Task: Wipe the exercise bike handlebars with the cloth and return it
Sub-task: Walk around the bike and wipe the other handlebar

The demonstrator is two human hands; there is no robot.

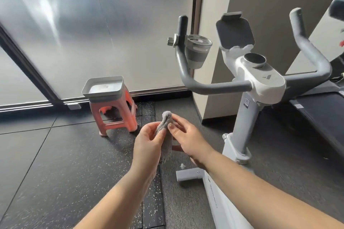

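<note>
A small grey cloth (pixel 166 134) hangs between both my hands, low in the middle of the view. My left hand (pixel 148 145) pinches its left side and my right hand (pixel 188 138) pinches its top with thumb and fingers. The exercise bike's grey handlebars (pixel 204 86) curve up on the right, above and beyond my hands, with a white console (pixel 260 80) between the two bars. The cloth is apart from the handlebars. A grey tray (pixel 102 90) sits on a pink plastic stool (pixel 113 115) to the left.
A grey cup holder (pixel 198 52) is clamped to the left bar, and a tablet rest (pixel 235 31) stands above the console. A treadmill (pixel 320 106) lies at the far right. Frosted glass panels line the back; the bike's base bar (pixel 188 174) crosses the dark speckled floor.
</note>
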